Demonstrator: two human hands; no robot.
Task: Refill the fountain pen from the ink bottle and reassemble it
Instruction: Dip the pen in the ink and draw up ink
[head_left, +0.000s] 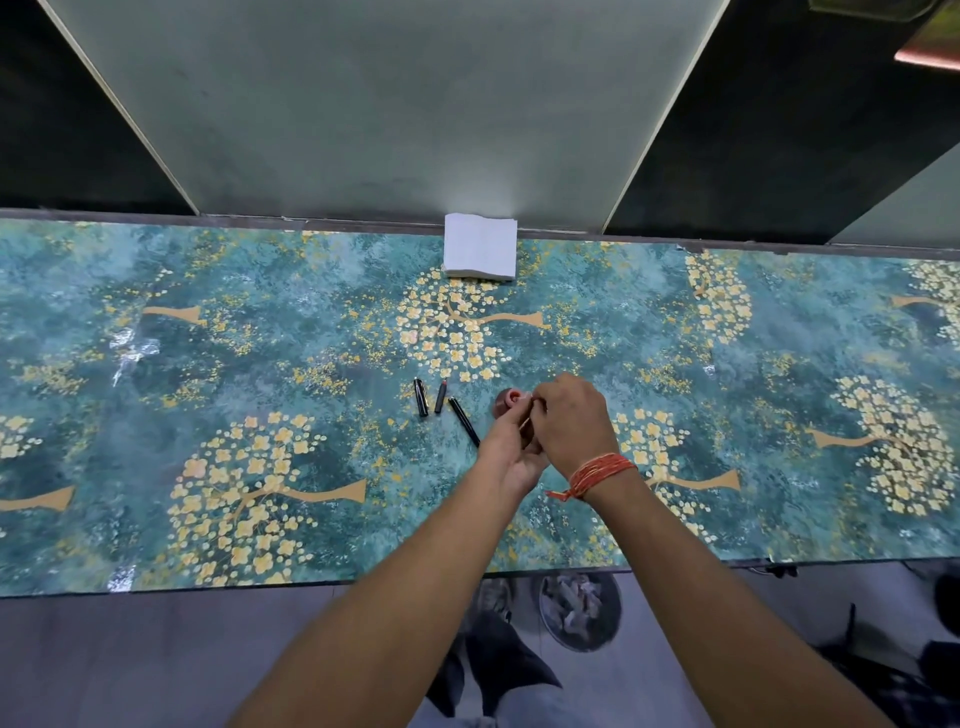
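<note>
Now the pen lies in pieces on the table (156, 364). Three dark parts sit side by side, close but not touching: a cap (420, 397), a short part (440, 396) with a reddish tip, and a long thin barrel (464, 421) that points toward the hands.

Just right of them is a small reddish round thing (507, 401), likely the ink bottle or its lid; it is too hidden to tell which. The left hand (511, 447) is curled beside it, palm partly up. The right hand (569, 423) is folded over the left, fingers bent tight. A thin pale stick pokes out between them. I cannot tell just what each hand holds.

The pen parts look light, hard and smooth, so they could roll or slip. I think it is best to pinch each one around its middle with the fingertips. The nib end looks easy to hurt and may be inky, so keep fingers off it. The bottle may be glass and could tip, so hold it low, around its sides.

A stack of white tissues (479, 253) rests at the far edge of the table, well apart, good for wiping. Below the near edge stands a bin (579, 610).
</note>
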